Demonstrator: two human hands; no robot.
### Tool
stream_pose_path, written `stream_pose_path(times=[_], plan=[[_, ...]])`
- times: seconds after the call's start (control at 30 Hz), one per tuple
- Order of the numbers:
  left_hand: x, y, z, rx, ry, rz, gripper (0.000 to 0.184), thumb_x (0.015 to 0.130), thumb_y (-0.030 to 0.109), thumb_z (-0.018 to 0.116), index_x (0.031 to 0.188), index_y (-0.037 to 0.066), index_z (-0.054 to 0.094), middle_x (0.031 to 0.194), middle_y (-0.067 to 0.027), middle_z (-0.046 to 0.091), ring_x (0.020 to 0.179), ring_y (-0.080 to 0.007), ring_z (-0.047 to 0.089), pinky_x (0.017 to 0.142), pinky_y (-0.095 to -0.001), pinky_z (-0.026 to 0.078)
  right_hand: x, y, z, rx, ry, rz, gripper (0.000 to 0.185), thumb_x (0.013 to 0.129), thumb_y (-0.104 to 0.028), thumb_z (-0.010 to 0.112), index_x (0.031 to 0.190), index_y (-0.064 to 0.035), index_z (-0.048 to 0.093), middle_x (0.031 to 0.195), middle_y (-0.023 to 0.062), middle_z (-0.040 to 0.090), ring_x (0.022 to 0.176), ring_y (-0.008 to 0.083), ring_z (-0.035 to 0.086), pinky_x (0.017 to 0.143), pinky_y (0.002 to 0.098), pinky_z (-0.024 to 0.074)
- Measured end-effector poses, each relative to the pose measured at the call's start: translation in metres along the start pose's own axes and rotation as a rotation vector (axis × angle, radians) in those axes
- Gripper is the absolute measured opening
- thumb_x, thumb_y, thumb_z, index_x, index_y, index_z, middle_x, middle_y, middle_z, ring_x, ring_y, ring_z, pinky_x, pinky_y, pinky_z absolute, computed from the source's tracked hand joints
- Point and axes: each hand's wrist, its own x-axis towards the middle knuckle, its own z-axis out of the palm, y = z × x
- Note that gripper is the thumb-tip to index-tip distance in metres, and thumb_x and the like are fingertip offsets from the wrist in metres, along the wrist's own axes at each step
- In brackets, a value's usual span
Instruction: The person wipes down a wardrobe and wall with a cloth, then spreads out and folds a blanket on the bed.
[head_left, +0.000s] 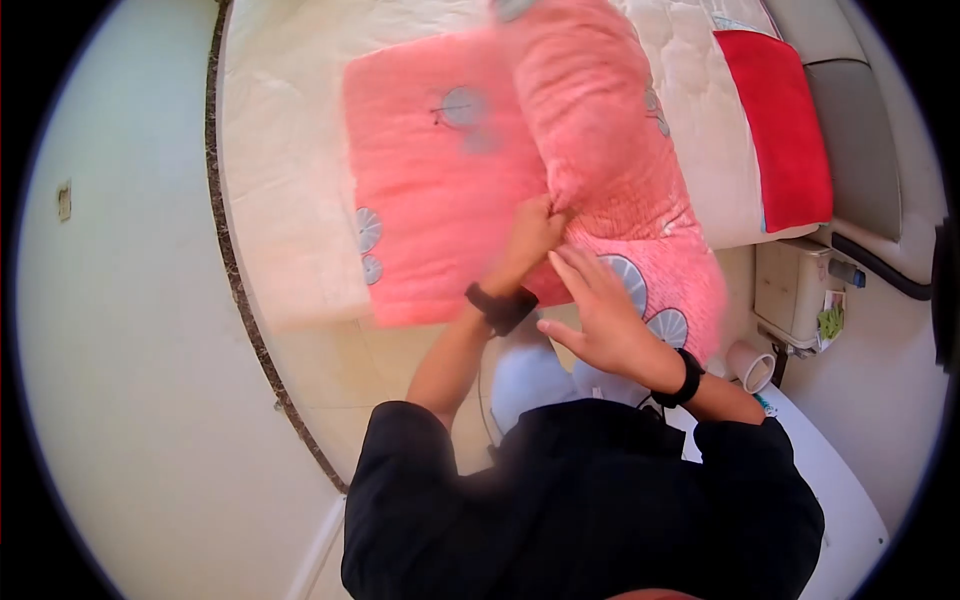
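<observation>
A pink quilt [430,170] with grey round prints lies across the bed, and a thick bunched roll [590,100] of the same pink cloth rests over its right part. My left hand [532,240] is closed on the quilt's cloth at the near end of that roll, where the fabric is pinched together. Just to the right, my right hand [607,318] hovers at the quilt's near part with its fingers stretched out, holding nothing. It is close to the grey wheel-like prints. The quilt's near right part hangs toward me past the bed's edge.
The bed has a cream cover [290,200], a red cloth [780,130] and a grey headboard [855,140] at right. A bedside cabinet [790,285], a pinkish cup [750,368] and a white tabletop [830,460] stand at the right. A pale wall [120,300] runs along the left.
</observation>
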Motion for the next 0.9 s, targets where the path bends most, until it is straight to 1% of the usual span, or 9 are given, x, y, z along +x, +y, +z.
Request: stream_pose_path(times=[0.07,0.27,0.33,0.4,0.53,0.57,0.73,0.87,0.9], plan=[[-0.007,0.002,-0.052,0.065,-0.086,-0.236,0.028,0.088,0.026,0.063,0.097,0.0,0.067,0.074,-0.0157,0.066,0.065,-0.0278,0.063,0.06,-0.04,0.047,0.01,-0.051,-0.022,0.246,-0.067,-0.115,0.069,0.08,-0.024,0.071,0.136,0.0019,0.04,0.132,0.0223,0.046,0.126,0.0383,0.042,0.106,0.0447,0.0321],[-0.031,-0.019,-0.198,-0.108,0.096,0.014,0.033,0.095,0.027,0.058,0.107,-0.003,0.067,0.084,0.0041,0.06,0.074,-0.007,0.049,0.065,-0.0251,0.042,-0.007,-0.122,-0.077,0.434,0.041,-0.351,0.047,0.08,-0.017,0.069,0.122,0.0006,0.056,0.122,0.0174,0.057,0.117,0.0321,0.052,0.099,0.0394,0.0402],[-0.043,-0.024,-0.251,-0.038,-0.014,-0.147,0.031,0.095,0.025,0.057,0.106,-0.002,0.068,0.085,0.003,0.061,0.078,-0.0053,0.05,0.068,-0.0238,0.043,-0.012,-0.121,-0.095,0.593,0.172,-0.35,0.039,0.081,-0.014,0.067,0.116,-0.0003,0.06,0.117,0.0166,0.06,0.109,0.0306,0.058,0.094,0.0382,0.0433],[-0.05,-0.088,-0.296,-0.038,-0.023,-0.177,0.032,0.097,0.026,0.053,0.111,0.0,0.066,0.09,-0.001,0.065,0.086,-0.0077,0.057,0.073,-0.0237,0.046,-0.012,-0.119,-0.101,0.705,0.3,-0.251,0.034,0.082,-0.012,0.066,0.112,0.0005,0.062,0.114,0.0162,0.062,0.106,0.029,0.059,0.094,0.0368,0.0439],[-0.06,-0.23,-0.344,-0.283,0.441,-0.554,0.039,0.099,0.033,0.046,0.123,0.004,0.057,0.112,-0.012,0.065,0.099,-0.0212,0.063,0.08,-0.033,0.052,0.015,-0.073,-0.069,0.578,0.313,0.065,0.032,0.083,-0.014,0.064,0.111,0.0002,0.063,0.112,0.0164,0.063,0.106,0.0292,0.059,0.096,0.0358,0.0431],[-0.064,-0.252,-0.355,-0.177,0.271,-0.618,0.043,0.098,0.035,0.048,0.128,0.005,0.054,0.117,-0.013,0.062,0.1,-0.0221,0.063,0.081,-0.0345,0.052,0.03,-0.052,-0.049,0.482,0.21,0.068,0.035,0.083,-0.014,0.064,0.115,-0.0009,0.061,0.118,0.017,0.06,0.112,0.0303,0.056,0.098,0.0365,0.0415],[-0.086,-0.194,-0.306,-0.101,0.225,-0.591,0.064,0.092,0.043,0.056,0.144,0.009,0.036,0.13,-0.0144,0.053,0.106,-0.0244,0.059,0.08,-0.0375,0.052,0.064,0.046,0.132,-0.177,-0.277,-0.148,0.066,0.08,-0.038,0.067,0.139,-0.0158,0.046,0.148,0.0287,0.024,0.136,0.0478,0.023,0.11,0.0514,0.0253],[-0.139,-0.208,-0.258,0.029,0.208,-0.465,0.072,0.089,0.044,0.061,0.142,0.003,0.035,0.13,-0.0136,0.052,0.111,-0.0228,0.054,0.084,-0.0354,0.049,0.069,0.029,0.172,-0.251,-0.224,-0.064,0.076,0.076,-0.044,0.07,0.142,-0.0186,0.041,0.148,0.0297,0.022,0.136,0.0518,0.017,0.112,0.0556,0.0161],[-0.157,-0.199,-0.249,-0.006,0.171,-0.509,0.067,0.09,0.038,0.06,0.138,-0.002,0.037,0.131,-0.0158,0.052,0.116,-0.0243,0.052,0.098,-0.0341,0.04,0.068,0.026,0.175,-0.24,-0.183,-0.072,0.077,0.076,-0.044,0.07,0.142,-0.018,0.041,0.148,0.0289,0.023,0.136,0.0508,0.017,0.112,0.0558,0.0152]])
